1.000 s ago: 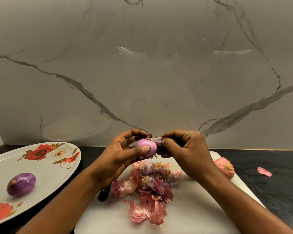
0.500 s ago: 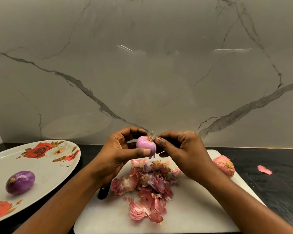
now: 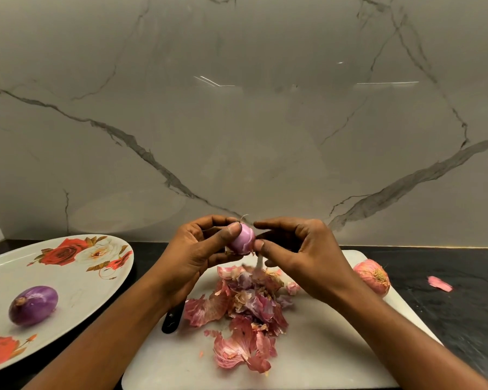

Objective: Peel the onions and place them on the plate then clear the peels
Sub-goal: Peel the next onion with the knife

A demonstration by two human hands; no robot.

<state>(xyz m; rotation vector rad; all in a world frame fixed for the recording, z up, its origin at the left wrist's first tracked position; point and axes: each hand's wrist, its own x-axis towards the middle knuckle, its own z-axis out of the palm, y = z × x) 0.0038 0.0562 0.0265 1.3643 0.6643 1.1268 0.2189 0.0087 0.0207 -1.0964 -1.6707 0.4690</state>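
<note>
Behind the white rectangular cutting board (image 3: 321,361): pale marble wall with grey veins (image 3: 237,122), by far the largest thing in view. Beneath the board and out to both sides of it: black stone countertop (image 3: 468,319). Just left of the board, with a dark strip of counter between: big white oval plate printed with red roses (image 3: 76,280). On the board's middle: loose heap of dry pink and purple onion peels (image 3: 245,308)

Above the board's far half, over that heap: both hands, meeting on one onion. Left hand (image 3: 192,257) gripping, fingers curled behind the bulb, thumb pressed on its front. Right hand (image 3: 302,257) with thumb tip on the bulb's lower right, forefinger hooked over toward its top, other fingers loosely curled behind

At the board's right edge: round unpeeled onion in papery pink skin (image 3: 373,279), untouched. Left of the board, lying on the plate: peeled glossy purple onion (image 3: 33,305). Between the two hands, above the board: small pink-purple onion (image 3: 241,242), smooth and seemingly almost bare. Near the board's left edge, partly under the left wrist: black knife handle (image 3: 173,319). Right of the board, on the counter: stray pink peel scrap (image 3: 439,284). Below the right thumb: thin pale strip of skin (image 3: 259,263), blurred; cannot tell whether pinched or falling

Looks about midway: one onion done and plated, a second close to ready, a third not started, and all peels yet to clear
</note>
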